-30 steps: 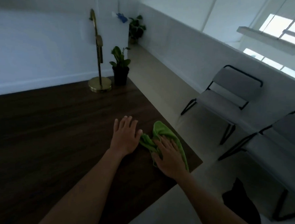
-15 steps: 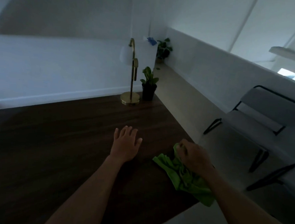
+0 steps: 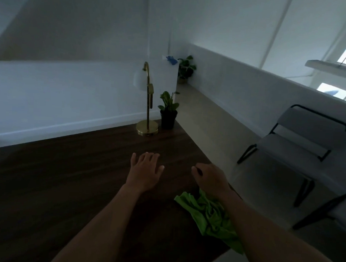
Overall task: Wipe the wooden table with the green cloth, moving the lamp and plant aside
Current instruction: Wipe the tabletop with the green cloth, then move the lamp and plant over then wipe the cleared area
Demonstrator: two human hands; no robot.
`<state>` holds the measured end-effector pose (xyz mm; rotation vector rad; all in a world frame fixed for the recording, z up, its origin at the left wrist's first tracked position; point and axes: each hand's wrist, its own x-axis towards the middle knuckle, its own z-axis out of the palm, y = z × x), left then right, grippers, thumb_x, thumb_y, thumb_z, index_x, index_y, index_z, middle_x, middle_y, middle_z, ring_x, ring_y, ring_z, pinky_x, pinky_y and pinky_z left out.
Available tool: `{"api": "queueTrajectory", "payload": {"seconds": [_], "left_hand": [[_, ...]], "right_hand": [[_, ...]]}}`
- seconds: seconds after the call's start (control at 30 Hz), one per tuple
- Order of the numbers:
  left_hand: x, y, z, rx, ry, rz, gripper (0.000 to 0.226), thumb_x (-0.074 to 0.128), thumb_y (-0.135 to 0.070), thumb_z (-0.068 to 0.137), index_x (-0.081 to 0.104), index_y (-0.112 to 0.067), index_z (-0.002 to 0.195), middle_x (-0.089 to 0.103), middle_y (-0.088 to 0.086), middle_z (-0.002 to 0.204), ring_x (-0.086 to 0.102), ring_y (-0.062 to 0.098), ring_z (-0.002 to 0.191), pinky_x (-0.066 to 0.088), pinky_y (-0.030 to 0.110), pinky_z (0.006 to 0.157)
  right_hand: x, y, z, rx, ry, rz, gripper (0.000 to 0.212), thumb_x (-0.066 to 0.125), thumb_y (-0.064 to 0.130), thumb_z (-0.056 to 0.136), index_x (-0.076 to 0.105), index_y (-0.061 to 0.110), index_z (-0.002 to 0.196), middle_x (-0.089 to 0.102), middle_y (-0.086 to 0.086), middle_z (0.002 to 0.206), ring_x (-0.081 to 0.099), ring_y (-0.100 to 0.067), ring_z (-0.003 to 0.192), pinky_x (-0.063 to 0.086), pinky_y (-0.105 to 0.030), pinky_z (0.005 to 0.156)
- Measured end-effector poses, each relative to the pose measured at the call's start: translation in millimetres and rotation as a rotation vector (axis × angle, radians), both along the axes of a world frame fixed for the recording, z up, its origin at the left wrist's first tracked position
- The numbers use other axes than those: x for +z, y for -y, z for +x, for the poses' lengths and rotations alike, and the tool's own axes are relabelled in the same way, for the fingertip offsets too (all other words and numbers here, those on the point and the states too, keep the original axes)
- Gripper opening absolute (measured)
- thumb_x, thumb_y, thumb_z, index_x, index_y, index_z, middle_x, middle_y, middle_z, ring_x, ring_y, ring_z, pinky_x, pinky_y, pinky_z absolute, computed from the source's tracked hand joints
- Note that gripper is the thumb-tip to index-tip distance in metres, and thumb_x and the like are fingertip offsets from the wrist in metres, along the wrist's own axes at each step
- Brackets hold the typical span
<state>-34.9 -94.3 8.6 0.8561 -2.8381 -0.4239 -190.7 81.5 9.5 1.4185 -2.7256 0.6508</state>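
Both our hands are over the dark wooden surface (image 3: 56,185): left hand (image 3: 145,172) flat, its grip released; right hand (image 3: 210,179) curled, and we cannot tell its grip. Green cloth (image 3: 210,215) lies crumpled under our right wrist, near-right edge. Lamp (image 3: 148,102) and plant (image 3: 168,111) stand together, far-right corner.

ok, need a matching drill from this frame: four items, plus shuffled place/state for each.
Items:
1. lamp
2. plant
3. green cloth
4. left hand

Places/states:
A. bunched at the table's near right edge, partly under the right forearm
B. flat on the wooden table, fingers spread
C. brass, round base at the far edge
D. in a dark pot at the far corner, right of the brass base

Pairs: 1-C, 2-D, 3-A, 4-B
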Motion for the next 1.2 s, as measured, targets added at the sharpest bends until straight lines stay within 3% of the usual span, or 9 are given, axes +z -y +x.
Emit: {"api": "queueTrajectory", "payload": {"seconds": [0.13,0.3,0.43,0.67,0.8,0.93,1.2], "left_hand": [[11,18,-13,0.065,-0.037,0.014,0.063,0.047,-0.048,0.094,0.025,-0.025,0.149,0.033,0.005,0.154,0.026,0.022,0.144,0.001,0.053,0.119],[12,53,-28,0.199,-0.071,0.018,0.074,0.053,-0.051,0.090,0.020,-0.024,0.151,0.031,0.006,0.155,0.026,0.025,0.143,0.003,0.053,0.119],[8,86,-47,0.301,-0.094,0.050,0.076,0.055,-0.051,0.089,0.020,-0.022,0.150,0.032,0.007,0.154,0.028,0.026,0.142,0.007,0.053,0.119],[-25,131,-98,0.451,-0.120,0.149,0.087,0.060,-0.055,0.083,0.018,-0.021,0.150,0.034,0.005,0.152,0.031,0.025,0.141,0.011,0.055,0.118],[-42,142,-126,0.549,-0.119,0.169,0.095,0.059,-0.061,0.081,0.014,-0.016,0.151,0.031,0.008,0.152,0.028,0.025,0.141,0.014,0.052,0.118],[-52,148,-146,0.649,-0.128,0.187,0.101,0.059,-0.067,0.077,0.014,-0.015,0.151,0.032,0.008,0.150,0.028,0.027,0.140,0.019,0.049,0.116],[-67,147,-167,0.796,-0.172,0.136,0.114,0.059,-0.073,0.072,0.013,-0.006,0.151,0.032,0.012,0.149,0.026,0.029,0.138,0.018,0.046,0.115]], "right_hand": [[18,44,-7,0.041,0.038,-0.065,0.029,0.043,0.041,0.098,0.050,0.021,0.078,0.050,0.005,0.064,0.054,-0.022,0.062,0.046,-0.036,0.060],[27,111,-25,0.086,0.212,-0.152,0.021,0.046,0.044,0.096,0.056,0.026,0.100,0.063,0.005,0.091,0.061,-0.015,0.085,0.049,-0.034,0.073],[28,167,-45,0.120,0.313,-0.148,0.033,0.048,0.044,0.096,0.053,0.024,0.122,0.061,0.006,0.110,0.058,-0.013,0.100,0.048,-0.034,0.084],[21,259,-95,0.204,0.462,-0.180,0.048,0.049,0.042,0.096,0.042,0.022,0.139,0.059,-0.002,0.123,0.055,-0.018,0.112,0.046,-0.038,0.094],[22,292,-106,0.298,0.477,-0.136,0.043,0.053,0.042,0.095,0.047,0.025,0.134,0.059,0.000,0.123,0.054,-0.016,0.113,0.047,-0.039,0.095],[25,312,-105,0.375,0.417,-0.116,0.020,0.054,0.031,0.096,0.065,0.018,0.107,0.067,0.000,0.107,0.062,-0.014,0.095,0.049,-0.029,0.083],[34,313,-105,0.392,0.349,-0.172,0.017,0.053,0.015,0.096,0.070,0.012,0.095,0.071,-0.002,0.094,0.059,-0.005,0.079,0.045,-0.020,0.075]]}}
